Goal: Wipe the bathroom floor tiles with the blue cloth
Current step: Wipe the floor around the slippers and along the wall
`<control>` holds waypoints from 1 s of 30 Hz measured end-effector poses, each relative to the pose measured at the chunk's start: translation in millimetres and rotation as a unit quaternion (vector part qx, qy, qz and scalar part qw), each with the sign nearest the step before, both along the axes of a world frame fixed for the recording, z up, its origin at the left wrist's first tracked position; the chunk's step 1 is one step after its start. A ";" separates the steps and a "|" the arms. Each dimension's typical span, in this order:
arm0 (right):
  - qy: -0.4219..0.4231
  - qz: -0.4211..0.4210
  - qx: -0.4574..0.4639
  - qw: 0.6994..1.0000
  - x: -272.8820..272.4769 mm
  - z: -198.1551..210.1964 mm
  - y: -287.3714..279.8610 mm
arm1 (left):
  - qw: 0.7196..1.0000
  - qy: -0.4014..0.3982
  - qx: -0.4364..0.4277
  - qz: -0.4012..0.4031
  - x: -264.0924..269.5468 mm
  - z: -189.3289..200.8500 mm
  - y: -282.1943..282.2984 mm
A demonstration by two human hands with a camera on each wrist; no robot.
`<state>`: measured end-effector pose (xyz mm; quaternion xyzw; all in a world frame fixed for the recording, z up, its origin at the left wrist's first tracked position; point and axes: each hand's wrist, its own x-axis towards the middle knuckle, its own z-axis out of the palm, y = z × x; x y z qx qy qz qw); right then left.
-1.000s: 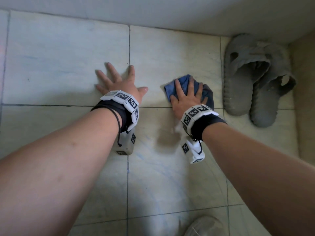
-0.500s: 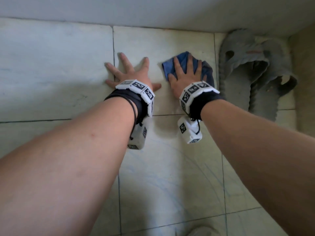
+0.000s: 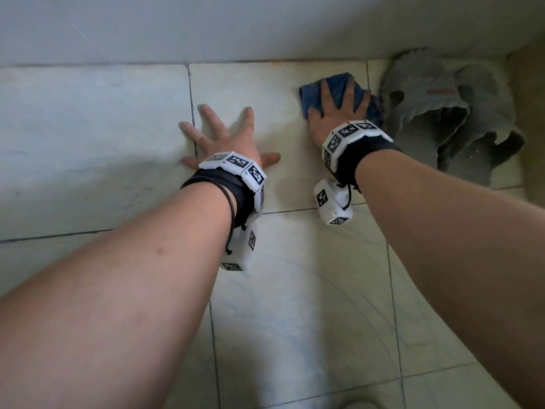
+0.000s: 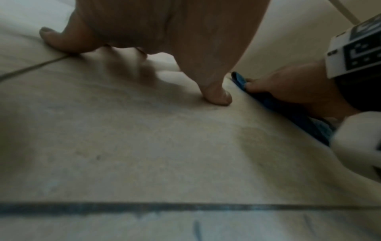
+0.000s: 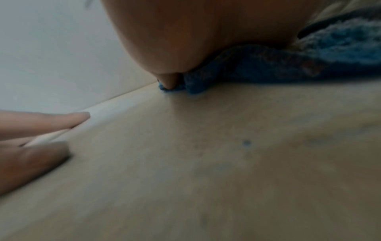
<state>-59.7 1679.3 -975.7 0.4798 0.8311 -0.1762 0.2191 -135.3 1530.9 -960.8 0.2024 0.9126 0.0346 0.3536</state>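
The blue cloth (image 3: 339, 88) lay bunched under the right hand's (image 3: 337, 113) spread fingers (image 3: 326, 93), at 1 o'clock from the flat, splayed left hand (image 3: 227, 140).

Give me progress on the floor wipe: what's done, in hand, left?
Done, apparently: faint arc streaks on the near tile suggest it was already wiped. In hand: the right hand presses the blue cloth flat on the far tile by the wall, beside the grey slippers; the left hand is spread flat on the floor. Left: the tiles to the left show no streaks, and the floor under the slippers is hidden.
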 end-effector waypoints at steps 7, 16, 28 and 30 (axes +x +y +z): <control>0.007 0.042 -0.008 0.999 32.4 -4.4 -39.6 | 1.000 0.018 -0.006 -0.008 1.9 -0.9 0.8; -0.021 0.067 0.001 0.998 -8.3 0.2 24.2 | 1.000 0.007 0.000 -0.012 -1.1 -2.3 -1.1; -0.017 0.013 0.000 1.000 8.1 -2.4 -1.7 | 1.000 0.012 0.006 -0.008 2.2 -1.0 -2.2; -0.026 0.017 -0.003 1.000 -3.0 -0.1 12.2 | 1.000 0.008 0.006 -0.009 0.2 -2.2 -2.9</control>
